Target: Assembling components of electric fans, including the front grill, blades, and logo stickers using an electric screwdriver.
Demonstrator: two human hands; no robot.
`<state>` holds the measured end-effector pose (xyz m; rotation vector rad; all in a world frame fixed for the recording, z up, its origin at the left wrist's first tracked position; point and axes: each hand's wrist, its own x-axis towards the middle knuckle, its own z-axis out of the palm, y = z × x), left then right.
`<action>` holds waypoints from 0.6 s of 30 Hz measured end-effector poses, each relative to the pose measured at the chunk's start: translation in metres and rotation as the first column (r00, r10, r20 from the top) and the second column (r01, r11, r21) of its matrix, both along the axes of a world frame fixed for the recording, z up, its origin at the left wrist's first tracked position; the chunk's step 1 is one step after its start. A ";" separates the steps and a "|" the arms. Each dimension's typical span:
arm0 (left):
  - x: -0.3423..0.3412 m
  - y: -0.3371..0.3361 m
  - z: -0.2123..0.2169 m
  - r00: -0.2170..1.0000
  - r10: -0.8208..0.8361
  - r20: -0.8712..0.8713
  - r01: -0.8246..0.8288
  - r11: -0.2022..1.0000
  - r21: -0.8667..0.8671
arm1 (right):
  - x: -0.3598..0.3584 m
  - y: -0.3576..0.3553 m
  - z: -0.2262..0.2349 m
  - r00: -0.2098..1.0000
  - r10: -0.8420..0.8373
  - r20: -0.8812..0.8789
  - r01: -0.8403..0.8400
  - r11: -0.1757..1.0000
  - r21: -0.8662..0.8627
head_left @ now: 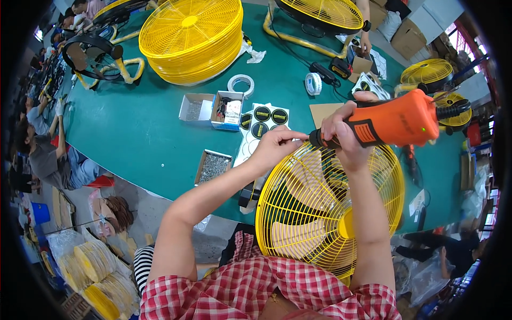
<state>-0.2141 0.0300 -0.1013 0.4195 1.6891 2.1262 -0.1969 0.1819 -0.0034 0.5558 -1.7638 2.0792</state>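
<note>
Your right hand (341,128) is wrapped tight around the black neck of an orange handheld electric screwdriver (397,121), which lies nearly level with its tip pointing toward your left. Your left hand (274,146) has its fingers pinched together right at that tip, touching the top rim of the round yellow wire fan guard (330,205); whether a screw sits between the fingertips is too small to tell. The guard stands tilted against the near edge of the green worktable (144,133), in front of your red-and-white checked shirt, with pale fan blades showing through its wires. Just left of your left wrist sits a small open cardboard box of grey screws (213,166). Farther back lie a white sheet of round black-and-gold stickers (261,122), two more small open boxes (210,109), and a tall stack of yellow wire guards (192,40). Other people sit along the table's left edge.
</note>
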 end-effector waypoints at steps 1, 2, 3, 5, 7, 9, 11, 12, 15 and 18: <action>0.002 0.000 -0.001 0.996 0.006 -0.087 -0.016 0.994 -0.113 | 0.001 -0.001 0.001 1.000 -0.007 -0.011 0.007 1.000 0.016; 0.003 0.000 0.001 0.985 0.000 -0.174 -0.039 0.975 -0.221 | 0.001 -0.001 0.001 1.000 -0.017 -0.023 0.017 0.999 0.032; 0.003 0.001 -0.002 0.989 -0.018 -0.145 -0.012 0.979 -0.203 | 0.002 -0.001 0.001 1.000 -0.022 -0.022 0.022 0.999 0.031; 0.004 0.001 -0.002 0.999 -0.050 0.018 0.051 0.994 -0.102 | 0.003 -0.002 0.000 0.999 -0.033 -0.018 0.035 0.997 0.063; 0.006 -0.001 -0.004 0.979 -0.096 0.180 0.096 0.995 0.009 | 0.003 -0.005 -0.004 0.999 -0.042 -0.032 0.042 0.999 0.007; 0.006 0.000 -0.010 0.961 -0.114 0.251 0.109 0.994 0.032 | 0.001 -0.006 -0.007 0.998 -0.052 -0.046 0.050 0.998 -0.044; 0.004 0.001 -0.014 0.947 -0.132 0.292 0.122 0.991 0.052 | 0.000 -0.007 -0.009 0.997 -0.072 -0.002 0.072 0.996 -0.059; 0.004 0.000 -0.016 0.932 -0.146 0.330 0.130 0.989 0.071 | -0.002 -0.007 -0.011 0.997 -0.074 0.001 0.074 0.996 -0.058; 0.002 0.003 -0.017 0.927 -0.151 0.342 0.139 0.989 0.059 | -0.006 -0.003 -0.011 0.997 -0.072 0.005 0.072 0.996 -0.061; -0.004 0.005 -0.023 0.948 -0.127 0.292 0.128 0.992 0.015 | -0.008 -0.005 -0.012 0.989 -0.095 0.116 0.082 0.990 0.113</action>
